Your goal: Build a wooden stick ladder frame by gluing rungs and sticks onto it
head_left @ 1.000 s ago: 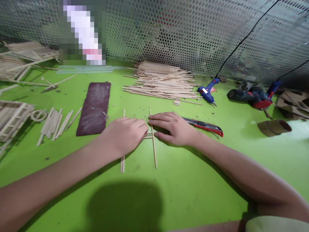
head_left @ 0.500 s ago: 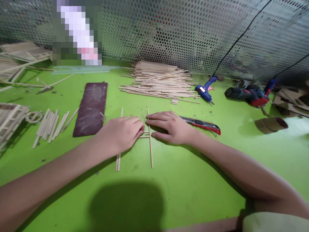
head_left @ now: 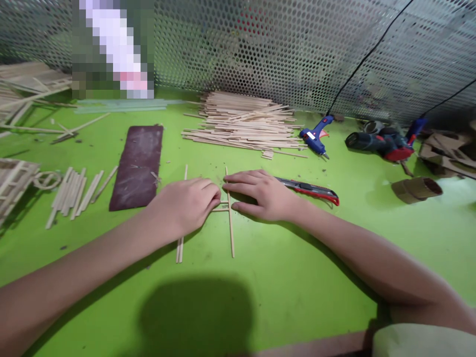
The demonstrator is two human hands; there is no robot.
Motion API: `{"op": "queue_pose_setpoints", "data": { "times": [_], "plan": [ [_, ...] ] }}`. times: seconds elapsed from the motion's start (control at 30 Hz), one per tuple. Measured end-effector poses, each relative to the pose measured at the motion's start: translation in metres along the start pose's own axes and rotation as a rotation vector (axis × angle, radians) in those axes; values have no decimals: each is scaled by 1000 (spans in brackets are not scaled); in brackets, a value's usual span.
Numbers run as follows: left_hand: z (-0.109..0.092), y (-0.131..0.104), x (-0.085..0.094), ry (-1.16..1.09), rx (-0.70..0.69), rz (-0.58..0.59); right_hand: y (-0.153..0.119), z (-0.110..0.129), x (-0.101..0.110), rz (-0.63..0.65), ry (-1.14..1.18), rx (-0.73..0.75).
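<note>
My left hand is closed, its fingertips pinched at the left part of two short crosswise sticks. These meet a long thin wooden stick lying lengthwise on the green table. My right hand lies flat beside that long stick, fingers stretched out and fingertips touching its upper part. Beneath my left hand pass more long sticks, whose lower ends and one upper end show. A red and black utility knife rests just right of my right hand.
Behind my hands lies a pile of wooden sticks, with a blue glue gun beside it. Brown sandpaper and short sticks are at the left. At the right are a power tool and a brown cylinder.
The whole view has shifted slightly, with things a little further left. Both hands keep the same places on the sticks.
</note>
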State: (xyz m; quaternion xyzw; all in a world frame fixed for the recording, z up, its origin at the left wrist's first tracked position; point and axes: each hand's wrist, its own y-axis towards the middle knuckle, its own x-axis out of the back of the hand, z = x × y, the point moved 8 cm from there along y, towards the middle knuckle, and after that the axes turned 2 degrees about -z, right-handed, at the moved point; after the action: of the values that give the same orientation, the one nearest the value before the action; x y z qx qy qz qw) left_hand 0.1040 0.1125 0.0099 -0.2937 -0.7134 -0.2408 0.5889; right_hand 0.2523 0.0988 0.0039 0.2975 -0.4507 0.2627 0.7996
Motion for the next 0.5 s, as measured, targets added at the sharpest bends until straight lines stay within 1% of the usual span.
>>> {"op": "queue_pose_setpoints", "data": {
  "times": [0.2,0.4,0.5],
  "plan": [
    [1,0,3,-87,14,-27,0,-1,0,0,-1,-13],
    [2,-1,3,-77,11,-39,0,-1,0,-3,-6,-12],
    [1,-1,2,-70,11,-25,0,-1,0,-4,-6,-11]
  ]
}}
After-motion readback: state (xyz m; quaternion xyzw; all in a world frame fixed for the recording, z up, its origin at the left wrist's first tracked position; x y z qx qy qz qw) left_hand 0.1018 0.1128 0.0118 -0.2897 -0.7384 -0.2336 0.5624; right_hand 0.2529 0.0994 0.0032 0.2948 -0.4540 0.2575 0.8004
